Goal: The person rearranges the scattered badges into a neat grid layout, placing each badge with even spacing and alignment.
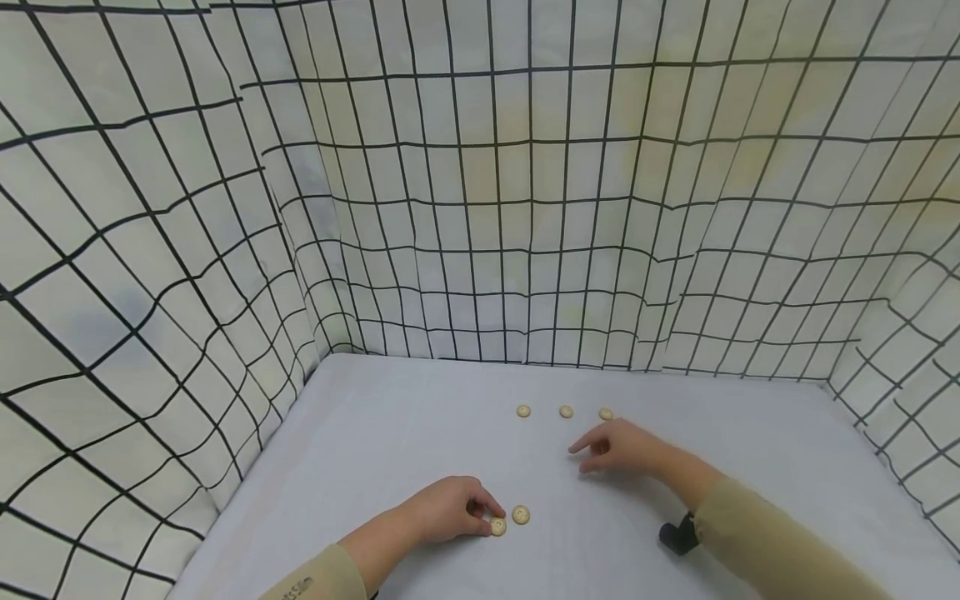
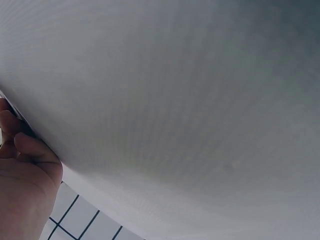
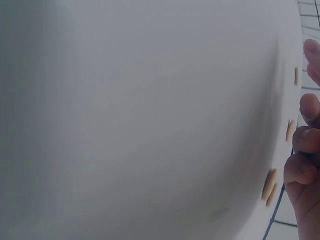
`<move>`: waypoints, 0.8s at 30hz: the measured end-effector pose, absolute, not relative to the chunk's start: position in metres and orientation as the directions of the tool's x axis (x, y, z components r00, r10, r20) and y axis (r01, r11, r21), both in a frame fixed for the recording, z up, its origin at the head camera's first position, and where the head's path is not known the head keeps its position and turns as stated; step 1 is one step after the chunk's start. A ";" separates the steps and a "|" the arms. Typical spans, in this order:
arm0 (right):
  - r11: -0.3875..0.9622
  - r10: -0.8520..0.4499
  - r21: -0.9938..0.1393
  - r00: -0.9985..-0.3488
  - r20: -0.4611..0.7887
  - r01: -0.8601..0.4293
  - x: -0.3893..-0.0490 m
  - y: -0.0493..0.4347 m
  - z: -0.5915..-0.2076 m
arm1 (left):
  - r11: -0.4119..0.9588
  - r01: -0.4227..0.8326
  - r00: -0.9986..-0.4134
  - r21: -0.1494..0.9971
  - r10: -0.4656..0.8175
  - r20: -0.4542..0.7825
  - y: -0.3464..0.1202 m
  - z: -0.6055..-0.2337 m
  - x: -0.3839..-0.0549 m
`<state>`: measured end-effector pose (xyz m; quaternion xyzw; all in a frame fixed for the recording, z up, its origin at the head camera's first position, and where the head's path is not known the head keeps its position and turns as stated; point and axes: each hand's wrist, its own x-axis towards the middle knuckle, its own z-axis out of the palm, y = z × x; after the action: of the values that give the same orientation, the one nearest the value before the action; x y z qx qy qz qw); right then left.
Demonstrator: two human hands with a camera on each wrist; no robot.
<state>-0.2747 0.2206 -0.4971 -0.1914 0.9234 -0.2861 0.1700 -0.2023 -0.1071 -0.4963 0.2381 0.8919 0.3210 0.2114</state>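
My left hand [image 1: 452,510] pinches a round cream-coloured button [image 1: 498,527] between thumb and forefinger, low over the white table. Just right of it lies a second button [image 1: 521,514] of the same kind. Farther back, three more buttons stand in a row: a left one [image 1: 523,411], a middle one [image 1: 566,411] and a right one [image 1: 605,413]. Below the right one, my right hand [image 1: 626,447] hovers with its fingers loosely bent and nothing in them. The left wrist view shows the left hand [image 2: 30,175] only at its edge, with no button visible.
A white cloth-covered table [image 1: 420,408] spreads beneath both hands. White walls with a black grid [image 1: 495,225] enclose it at the back and sides. A black wrist device [image 1: 678,535] hangs under the right sleeve [image 1: 772,533].
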 end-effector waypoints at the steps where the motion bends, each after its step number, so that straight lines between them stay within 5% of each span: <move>1: 0.758 -0.462 -0.596 -0.863 -0.206 -0.264 -0.274 0.218 -0.497 | 0.681 0.292 -0.797 0.672 0.562 -0.223 -0.107 -0.496 -0.202; 24: 0.618 -0.704 -0.628 -0.689 -0.175 -0.472 -0.254 0.160 -0.503 | 0.675 0.301 -0.791 0.674 0.571 -0.219 -0.107 -0.498 -0.204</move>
<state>-0.2541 0.1595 -0.5030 -0.3360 0.8753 -0.2795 0.2070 -0.2040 -0.1073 -0.4978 0.2450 0.8905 0.3201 0.2110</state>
